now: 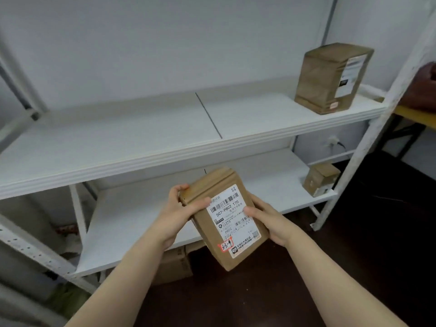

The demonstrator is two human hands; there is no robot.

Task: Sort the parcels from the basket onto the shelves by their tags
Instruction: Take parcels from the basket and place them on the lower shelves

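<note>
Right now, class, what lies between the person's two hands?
A brown parcel, its label and red-edged tag facing up. The left hand grips its upper left edge, the right hand its right side. The head view shows this.

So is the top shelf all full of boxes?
No, only one brown box stands on the upper shelf, at its right end.

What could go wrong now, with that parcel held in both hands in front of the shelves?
1. The handwritten red tag on the cardboard parcel is scrawled. If it is misread, the parcel may land on the wrong shelf.
2. The left hand and right hand hold it tilted by its sides, in the air before the lower shelf, so a slip could drop it to the floor.
</note>
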